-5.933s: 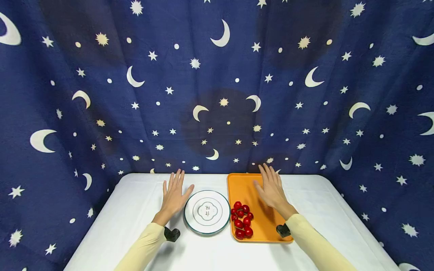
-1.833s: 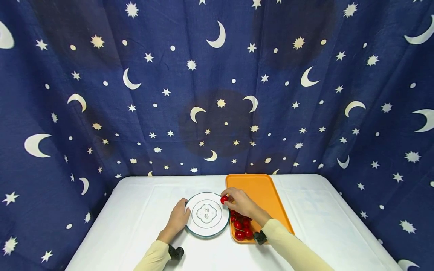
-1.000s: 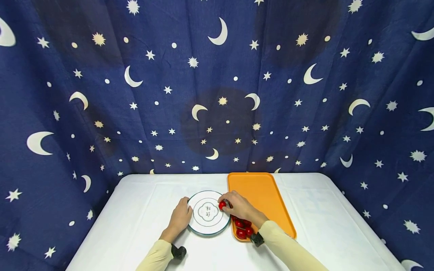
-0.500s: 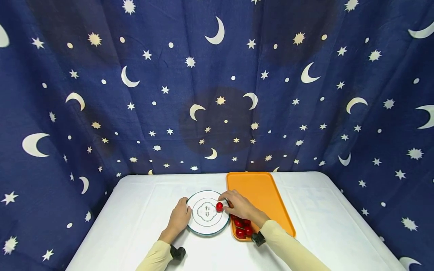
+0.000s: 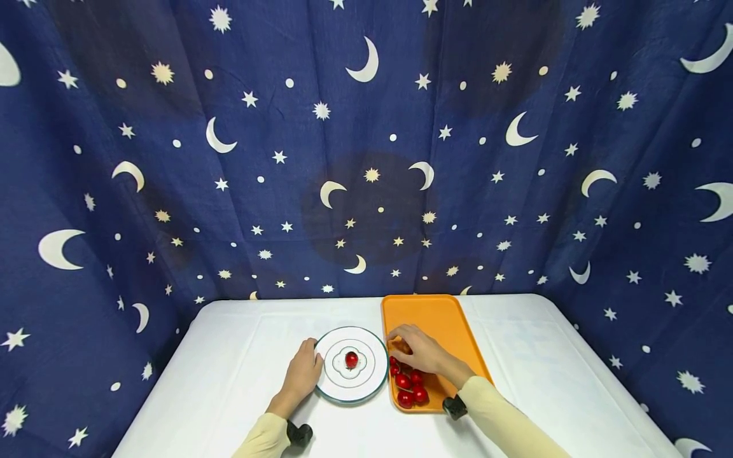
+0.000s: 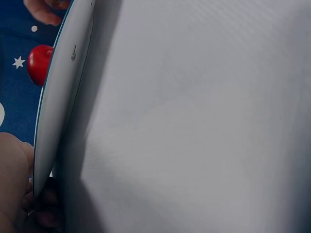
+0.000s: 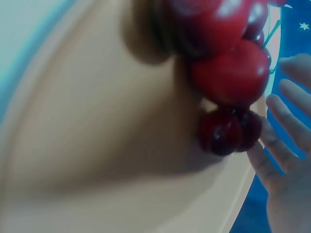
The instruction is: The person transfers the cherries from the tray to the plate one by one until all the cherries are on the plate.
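Note:
My left hand (image 5: 304,367) grips the left rim of a round white plate (image 5: 366,381) with a dark green edge. In the left wrist view, the thumb lies on one side of the plate's rim and fingertips on the other. One shiny red fruit (image 5: 351,360), like a cherry tomato, sits at the middle of the plate. My right hand (image 5: 420,351) is over the orange tray (image 5: 441,312), fingers bent down at the far end of a bunch of red fruits (image 5: 403,381). In the right wrist view, its fingers (image 7: 286,116) are spread beside the fruits, partly overlapped by them.
The tray lies just right of the plate on a white-covered table (image 5: 240,337). Behind and at both sides hangs a dark blue curtain (image 5: 366,159) with moons and stars. Thin green stems show among the fruits in the right wrist view.
My right hand has let go of the red fruit on the plate and moved right, back over the tray. That fruit has shifted left to the plate's middle. My left hand stays at the rim.

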Demonstrator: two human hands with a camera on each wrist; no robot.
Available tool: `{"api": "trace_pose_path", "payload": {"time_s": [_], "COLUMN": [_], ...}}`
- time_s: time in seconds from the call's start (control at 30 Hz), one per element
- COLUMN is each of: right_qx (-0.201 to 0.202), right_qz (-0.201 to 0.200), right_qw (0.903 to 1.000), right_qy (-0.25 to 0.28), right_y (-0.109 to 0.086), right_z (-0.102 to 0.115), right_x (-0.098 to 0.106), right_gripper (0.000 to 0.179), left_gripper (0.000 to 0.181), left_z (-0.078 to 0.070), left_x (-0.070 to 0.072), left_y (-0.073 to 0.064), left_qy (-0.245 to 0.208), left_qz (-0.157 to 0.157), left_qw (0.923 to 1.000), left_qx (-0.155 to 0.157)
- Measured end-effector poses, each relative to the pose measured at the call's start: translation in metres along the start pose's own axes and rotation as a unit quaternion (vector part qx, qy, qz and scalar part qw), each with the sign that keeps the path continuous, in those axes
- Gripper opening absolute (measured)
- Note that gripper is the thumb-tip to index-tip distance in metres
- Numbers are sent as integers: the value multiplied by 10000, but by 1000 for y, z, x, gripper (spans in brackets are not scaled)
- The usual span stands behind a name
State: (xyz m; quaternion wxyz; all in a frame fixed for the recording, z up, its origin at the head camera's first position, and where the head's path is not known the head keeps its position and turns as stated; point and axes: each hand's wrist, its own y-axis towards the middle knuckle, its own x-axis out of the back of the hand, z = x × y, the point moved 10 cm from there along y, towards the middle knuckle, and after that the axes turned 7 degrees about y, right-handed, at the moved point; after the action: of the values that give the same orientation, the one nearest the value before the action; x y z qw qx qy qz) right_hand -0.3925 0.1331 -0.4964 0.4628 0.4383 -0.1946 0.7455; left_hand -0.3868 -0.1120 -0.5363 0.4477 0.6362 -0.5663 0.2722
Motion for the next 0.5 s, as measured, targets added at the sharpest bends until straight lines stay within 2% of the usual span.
{"api": "trace_pose_path", "payload": {"time_s": [0.2,0.37,0.5], "right_qx": [137,-52,-93], "right_qz": [67,215,269], "right_qw": [9998,9996,9995], "right_qy": [-132,-151,-139], "right_y": [-7,-7,-6], "right_z": [-5,-10,-12], "right_x": [0,-3,-4], "right_gripper": [30,31,25], "left_gripper": [34,34,33], "left_z": [1,2,0], "left_x": [-1,-3,-2], "left_y": [-2,-2,-2], "left_qy": [28,26,51], "left_qz": [-26,25,-9], "left_qw": [10000,10000,10000], "left_qx": [-8,24,-4]}}
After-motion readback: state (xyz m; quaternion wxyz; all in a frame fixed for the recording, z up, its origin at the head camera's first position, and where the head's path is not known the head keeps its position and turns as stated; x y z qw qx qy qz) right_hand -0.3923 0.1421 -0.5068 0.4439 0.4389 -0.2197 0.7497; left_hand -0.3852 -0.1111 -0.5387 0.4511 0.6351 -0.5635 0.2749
